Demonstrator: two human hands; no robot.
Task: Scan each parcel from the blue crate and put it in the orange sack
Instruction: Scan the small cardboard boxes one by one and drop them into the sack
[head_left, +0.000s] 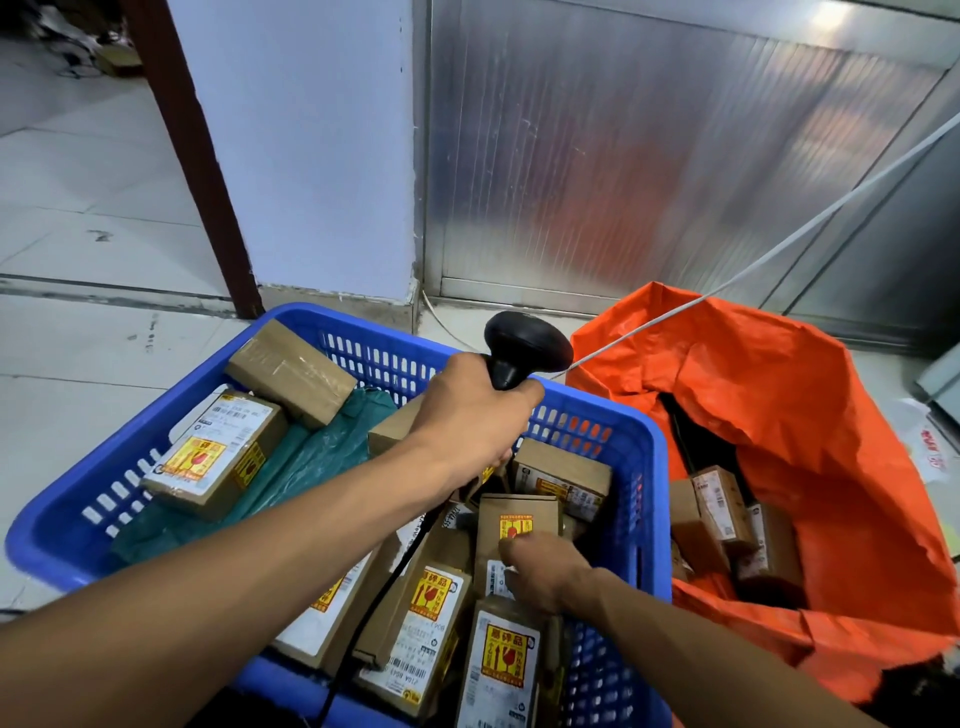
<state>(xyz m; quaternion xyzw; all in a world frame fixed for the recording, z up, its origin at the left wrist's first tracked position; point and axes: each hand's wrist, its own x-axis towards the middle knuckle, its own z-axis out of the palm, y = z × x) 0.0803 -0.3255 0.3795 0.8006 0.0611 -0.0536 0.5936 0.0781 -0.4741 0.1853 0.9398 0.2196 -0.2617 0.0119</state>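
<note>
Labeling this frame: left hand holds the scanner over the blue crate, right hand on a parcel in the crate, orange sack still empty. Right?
Not quite. The head view shows the orange sack already holding several parcels. The rest stands: left hand holds the scanner over the blue crate, right hand on a parcel in it.

Fragile stickers and shipping labels on the parcels in the blue crate (644, 467).

The box at the crate's near edge (501, 670) and the box just left of it (415, 634) each carry a yellow sticker headed 易碎品 in red, with a red broken-glass or arrow mark. The same yellow-and-red sticker shows on the box at the left edge (215, 457) and the upright box (517, 525) under the right hand (545, 571), its wording too small to read. The white labels' print and barcodes are illegible.
</note>
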